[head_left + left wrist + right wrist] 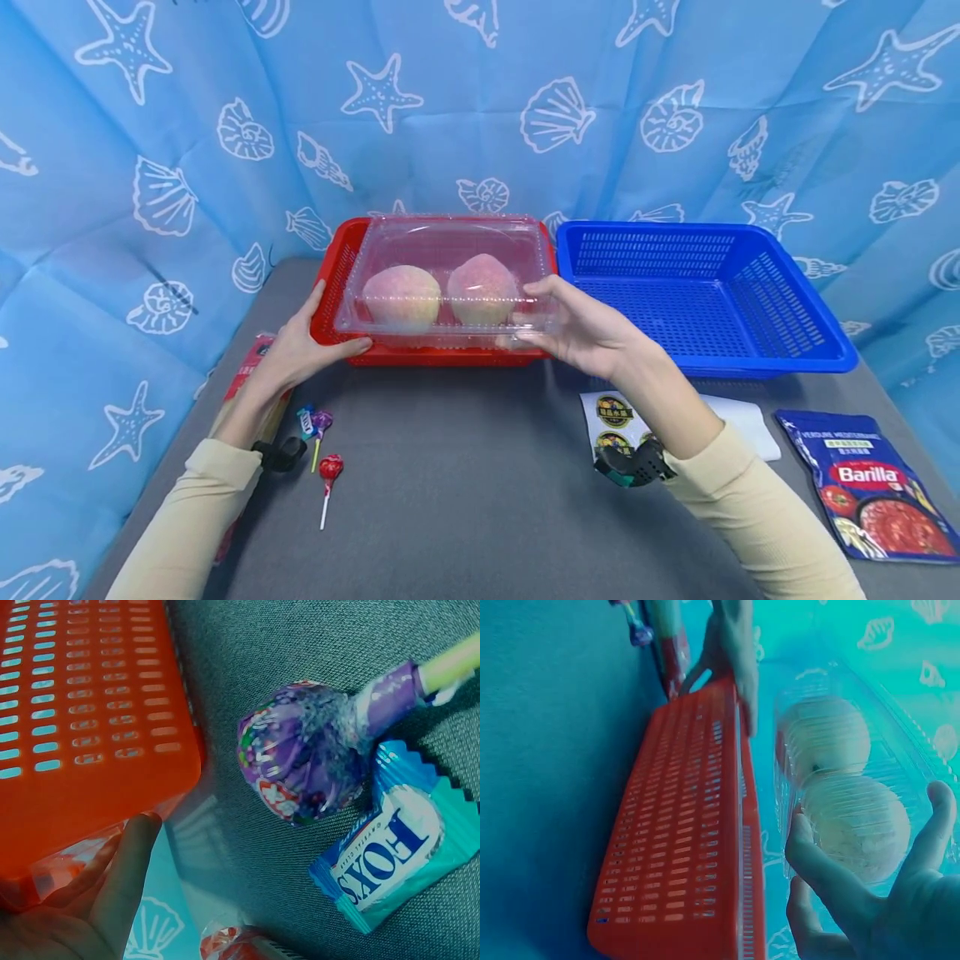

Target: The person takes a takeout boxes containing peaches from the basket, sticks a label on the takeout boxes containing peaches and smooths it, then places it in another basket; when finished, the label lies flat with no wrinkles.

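Right grip [579, 332] pinching clamshell [444, 273], left grip [297, 347] splayed

The clear box [456, 227] hides much of the red basket [442, 359]. Left of it, the left arm [198, 508] covers part of a packet [250, 365]; right of it, the right arm [738, 492] covers some of a sticker sheet [615, 427].

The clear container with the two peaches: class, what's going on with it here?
A person's right hand grips one end of the clear container, with two peaches inside, holding it above the red basket. The left hand holds the basket's left end. A blue basket stands to the right.
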`<act>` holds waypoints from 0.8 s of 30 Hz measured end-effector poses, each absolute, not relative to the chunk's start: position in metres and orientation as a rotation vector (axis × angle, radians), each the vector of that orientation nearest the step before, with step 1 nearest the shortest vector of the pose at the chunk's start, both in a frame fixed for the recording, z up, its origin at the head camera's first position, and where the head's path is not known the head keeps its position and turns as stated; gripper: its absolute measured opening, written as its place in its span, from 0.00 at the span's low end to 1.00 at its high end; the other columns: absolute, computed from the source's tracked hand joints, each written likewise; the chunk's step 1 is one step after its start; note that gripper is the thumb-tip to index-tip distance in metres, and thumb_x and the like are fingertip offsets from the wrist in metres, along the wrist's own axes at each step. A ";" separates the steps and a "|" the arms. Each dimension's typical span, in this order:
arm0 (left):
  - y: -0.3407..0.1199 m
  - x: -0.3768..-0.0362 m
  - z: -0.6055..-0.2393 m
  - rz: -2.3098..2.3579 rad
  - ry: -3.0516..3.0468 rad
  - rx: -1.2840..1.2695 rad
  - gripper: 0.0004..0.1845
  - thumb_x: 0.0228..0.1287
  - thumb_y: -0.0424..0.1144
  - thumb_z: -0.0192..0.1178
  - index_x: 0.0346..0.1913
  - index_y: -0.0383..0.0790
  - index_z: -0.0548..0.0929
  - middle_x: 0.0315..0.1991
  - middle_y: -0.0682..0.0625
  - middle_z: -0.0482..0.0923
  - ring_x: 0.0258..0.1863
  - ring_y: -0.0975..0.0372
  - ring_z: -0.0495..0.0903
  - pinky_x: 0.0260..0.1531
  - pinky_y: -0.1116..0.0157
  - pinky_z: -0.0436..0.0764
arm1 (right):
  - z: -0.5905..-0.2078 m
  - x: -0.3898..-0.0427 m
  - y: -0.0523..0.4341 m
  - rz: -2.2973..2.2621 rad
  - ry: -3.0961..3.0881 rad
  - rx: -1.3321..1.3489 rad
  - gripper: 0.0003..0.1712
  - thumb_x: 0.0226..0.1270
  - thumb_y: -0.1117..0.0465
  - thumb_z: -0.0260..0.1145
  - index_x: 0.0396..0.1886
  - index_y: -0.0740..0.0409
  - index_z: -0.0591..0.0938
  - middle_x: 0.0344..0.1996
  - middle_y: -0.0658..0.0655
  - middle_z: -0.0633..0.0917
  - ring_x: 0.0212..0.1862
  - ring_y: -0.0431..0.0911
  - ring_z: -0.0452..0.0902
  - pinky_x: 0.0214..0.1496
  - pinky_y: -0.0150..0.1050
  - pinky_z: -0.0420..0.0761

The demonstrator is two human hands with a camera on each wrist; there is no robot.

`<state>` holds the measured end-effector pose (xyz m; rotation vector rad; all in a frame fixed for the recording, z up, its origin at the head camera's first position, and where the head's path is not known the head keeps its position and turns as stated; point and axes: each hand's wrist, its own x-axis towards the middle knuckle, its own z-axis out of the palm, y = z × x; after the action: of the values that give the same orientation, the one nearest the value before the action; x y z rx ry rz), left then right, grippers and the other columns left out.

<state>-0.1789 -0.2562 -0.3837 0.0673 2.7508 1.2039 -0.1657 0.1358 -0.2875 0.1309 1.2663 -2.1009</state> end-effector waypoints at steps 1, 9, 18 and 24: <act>-0.256 -0.179 -0.384 1.221 2.755 0.092 0.66 0.56 0.61 0.72 0.83 0.60 0.32 0.79 0.40 0.56 0.74 0.42 0.61 0.57 0.40 0.82 | -0.286 -0.160 0.139 -2.105 1.269 0.125 0.37 0.76 0.61 0.54 0.78 0.47 0.50 0.75 0.68 0.61 0.60 0.64 0.79 0.49 0.35 0.88; -0.257 -0.177 -0.388 1.265 2.809 0.204 0.61 0.60 0.54 0.72 0.84 0.57 0.37 0.73 0.39 0.64 0.67 0.45 0.69 0.54 0.45 0.85 | -0.287 -0.112 0.168 -2.082 1.300 0.055 0.38 0.76 0.59 0.59 0.79 0.46 0.52 0.68 0.64 0.67 0.57 0.50 0.82 0.51 0.33 0.88; -0.257 -0.178 -0.389 1.282 2.748 0.095 0.65 0.56 0.64 0.71 0.83 0.59 0.35 0.74 0.41 0.64 0.68 0.46 0.69 0.53 0.47 0.86 | -0.322 -0.072 0.199 -2.005 1.302 -0.021 0.48 0.79 0.56 0.54 0.84 0.52 0.33 0.75 0.66 0.56 0.60 0.46 0.79 0.55 0.33 0.86; -0.257 -0.179 -0.389 1.266 2.751 0.087 0.65 0.57 0.66 0.69 0.83 0.58 0.34 0.73 0.40 0.65 0.67 0.46 0.68 0.54 0.46 0.85 | -0.345 -0.048 0.213 -2.045 1.165 -0.055 0.47 0.80 0.60 0.50 0.84 0.49 0.31 0.69 0.59 0.69 0.62 0.50 0.81 0.55 0.37 0.87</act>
<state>-0.1789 -0.2565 -0.3893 0.0873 2.7505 1.2665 -0.0479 0.2130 -0.3448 -0.0554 1.1653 -2.0448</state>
